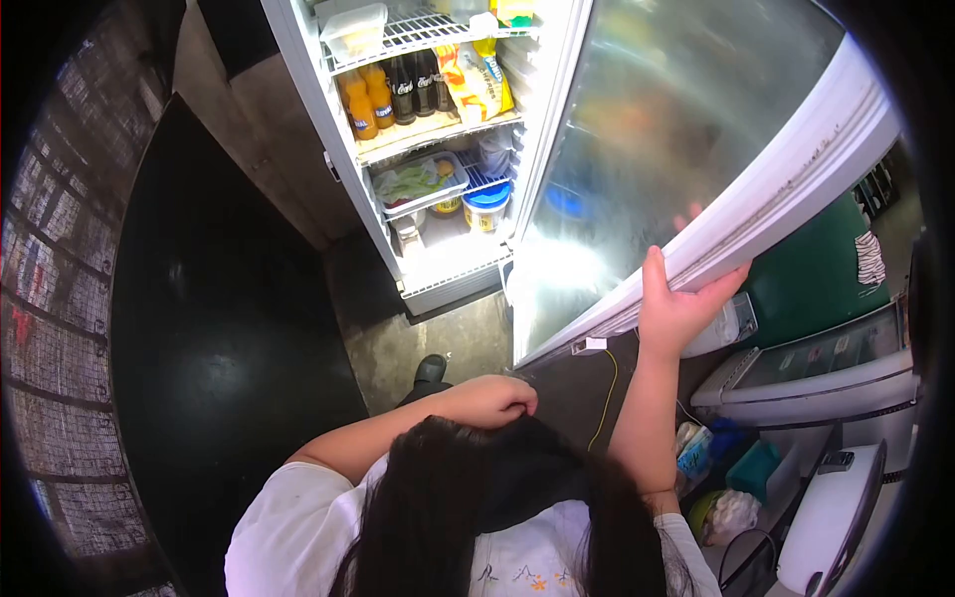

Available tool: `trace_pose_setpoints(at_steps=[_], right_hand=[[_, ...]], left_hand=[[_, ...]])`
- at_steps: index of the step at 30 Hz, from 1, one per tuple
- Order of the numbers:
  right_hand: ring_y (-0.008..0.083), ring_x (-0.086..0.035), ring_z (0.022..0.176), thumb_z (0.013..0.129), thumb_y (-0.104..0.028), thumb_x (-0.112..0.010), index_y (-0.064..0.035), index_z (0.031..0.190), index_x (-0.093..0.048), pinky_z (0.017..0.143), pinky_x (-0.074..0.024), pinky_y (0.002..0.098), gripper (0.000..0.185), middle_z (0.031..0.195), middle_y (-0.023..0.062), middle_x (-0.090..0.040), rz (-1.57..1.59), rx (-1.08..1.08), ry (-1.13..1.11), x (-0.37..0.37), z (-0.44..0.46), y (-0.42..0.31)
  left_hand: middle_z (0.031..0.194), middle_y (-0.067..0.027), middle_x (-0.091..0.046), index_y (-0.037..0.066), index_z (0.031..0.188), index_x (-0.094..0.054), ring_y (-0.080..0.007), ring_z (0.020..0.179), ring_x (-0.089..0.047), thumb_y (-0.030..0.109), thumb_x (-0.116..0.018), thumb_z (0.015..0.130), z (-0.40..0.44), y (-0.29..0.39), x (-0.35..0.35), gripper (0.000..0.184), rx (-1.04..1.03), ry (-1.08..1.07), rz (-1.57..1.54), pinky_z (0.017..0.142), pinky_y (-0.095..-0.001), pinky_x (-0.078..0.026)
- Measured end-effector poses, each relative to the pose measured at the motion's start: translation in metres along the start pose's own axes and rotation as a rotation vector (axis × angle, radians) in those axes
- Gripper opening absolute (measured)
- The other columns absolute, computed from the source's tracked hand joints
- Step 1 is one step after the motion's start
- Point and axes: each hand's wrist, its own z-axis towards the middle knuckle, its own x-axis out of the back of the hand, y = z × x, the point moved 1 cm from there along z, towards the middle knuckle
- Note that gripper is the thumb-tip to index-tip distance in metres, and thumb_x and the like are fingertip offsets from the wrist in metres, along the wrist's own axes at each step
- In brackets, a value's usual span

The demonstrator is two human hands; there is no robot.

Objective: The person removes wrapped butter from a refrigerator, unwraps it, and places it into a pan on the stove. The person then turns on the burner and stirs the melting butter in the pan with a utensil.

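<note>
An upright fridge stands open, its glass door (686, 129) swung out to the right. My right hand (686, 303) grips the white edge of that door, thumb on the near side. My left hand (505, 400) is held in front of my chest with its fingers curled; what they hold, if anything, is hidden. On the lit shelves are orange bottles (366, 104), dark bottles (403, 90), a yellow and white bag (477, 85), a clear tray of greens (418, 184) and a tub with a blue lid (487, 207). A white container (354, 30) sits on the top shelf.
A black table (224, 328) lies to the left beside a mesh wall (65, 298). At the right are a chest freezer (826, 368), a yellow cable (609, 398), a teal container (754, 468), bagged goods and a white appliance (831, 522). My shoe (431, 369) is on the floor.
</note>
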Motion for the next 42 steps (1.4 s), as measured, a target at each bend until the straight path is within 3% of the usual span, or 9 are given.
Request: trace_pose_setpoints(at_steps=[10, 13, 16, 19, 27, 34, 37, 40, 42], right_hand=[[0.0354, -0.051, 0.116, 0.069, 0.012, -0.055, 0.0006, 0.137, -0.014, 0.098, -0.0404, 0.0416, 0.081, 0.129, 0.0275, -0.044, -0.022, 0.038, -0.001, 0.003, 0.000, 0.005], [0.0355, -0.050, 0.117, 0.068, 0.012, -0.056, 0.0012, 0.137, -0.015, 0.098, -0.0404, 0.0420, 0.081, 0.129, 0.0274, -0.043, -0.011, 0.061, 0.003, 0.003, -0.001, 0.007], [0.0353, -0.049, 0.118, 0.068, 0.013, -0.055, 0.0022, 0.136, -0.015, 0.099, -0.0405, 0.0430, 0.080, 0.129, 0.0269, -0.042, 0.001, 0.088, 0.009, 0.001, 0.000, 0.005], [0.0350, -0.048, 0.119, 0.068, 0.014, -0.055, 0.0032, 0.136, -0.015, 0.100, -0.0406, 0.0440, 0.079, 0.127, 0.0260, -0.042, 0.009, 0.077, 0.002, 0.002, 0.001, 0.005], [0.0296, -0.050, 0.115, 0.068, 0.014, -0.057, 0.0002, 0.135, -0.019, 0.098, -0.0411, 0.0402, 0.079, 0.124, 0.0210, -0.046, -0.099, -0.007, -0.012, 0.009, -0.004, 0.005], [0.0306, -0.062, 0.096, 0.066, -0.004, -0.068, -0.0011, 0.133, -0.030, 0.084, -0.0467, 0.0364, 0.077, 0.108, 0.0199, -0.059, -0.119, 0.047, 0.040, 0.010, -0.002, -0.003], [0.0345, -0.062, 0.097, 0.066, -0.004, -0.068, -0.0024, 0.133, -0.030, 0.083, -0.0473, 0.0382, 0.078, 0.109, 0.0215, -0.059, -0.160, 0.112, 0.038, 0.012, 0.000, -0.006], [0.0391, -0.060, 0.098, 0.064, -0.005, -0.068, -0.0034, 0.134, -0.030, 0.083, -0.0477, 0.0407, 0.079, 0.110, 0.0228, -0.058, -0.178, 0.113, 0.037, 0.014, 0.000, -0.004], [0.0408, -0.059, 0.099, 0.064, -0.005, -0.068, -0.0054, 0.134, -0.031, 0.083, -0.0477, 0.0416, 0.079, 0.110, 0.0227, -0.058, -0.195, 0.153, 0.048, 0.014, 0.002, -0.009]], left_hand=[[0.112, -0.0139, -0.051, 0.006, 0.092, -0.057, -0.0307, 0.105, -0.052, 0.006, -0.056, 0.075, 0.004, 0.004, 0.026, 0.018, 0.094, 0.274, 0.100, 0.086, -0.0367, -0.043], [0.118, -0.0149, -0.049, 0.007, 0.087, -0.059, -0.0367, 0.115, -0.045, 0.007, -0.061, 0.070, 0.006, -0.006, 0.033, 0.017, 0.074, 0.579, 0.111, 0.096, -0.0465, -0.037], [0.127, -0.0145, -0.046, 0.008, 0.078, -0.060, -0.0392, 0.127, -0.034, 0.009, -0.063, 0.068, 0.004, 0.001, 0.048, 0.010, 0.239, 0.796, 0.733, 0.104, -0.0606, -0.020], [0.136, -0.0141, -0.041, 0.009, 0.068, -0.060, -0.0387, 0.133, -0.027, 0.009, -0.064, 0.066, 0.002, -0.003, 0.070, 0.005, 0.292, 0.876, 0.834, 0.103, -0.0692, -0.006], [0.136, -0.0116, -0.040, 0.007, 0.066, -0.058, -0.0372, 0.134, -0.025, 0.010, -0.065, 0.065, -0.004, -0.002, 0.085, 0.008, 0.364, 1.027, 0.946, 0.104, -0.0680, -0.004], [0.131, -0.0117, -0.045, 0.007, 0.062, -0.055, -0.0363, 0.132, -0.029, 0.012, -0.066, 0.063, -0.018, 0.010, 0.076, 0.012, 0.508, 1.073, 0.969, 0.102, -0.0711, -0.007], [0.133, -0.0135, -0.043, 0.007, 0.077, -0.057, -0.0358, 0.130, -0.031, 0.014, -0.067, 0.064, -0.019, 0.016, 0.068, 0.018, 0.623, 1.003, 0.958, 0.102, -0.0706, -0.008], [0.134, -0.0160, -0.040, 0.006, 0.100, -0.051, -0.0353, 0.128, -0.034, 0.018, -0.069, 0.065, -0.005, 0.017, 0.057, 0.041, 0.456, 1.011, 0.780, 0.100, -0.0713, -0.011], [0.136, -0.0179, -0.038, 0.005, 0.129, -0.035, -0.0360, 0.124, -0.039, 0.025, -0.077, 0.065, 0.020, 0.038, 0.051, 0.079, 0.195, 0.930, 0.558, 0.107, -0.0506, -0.023]])
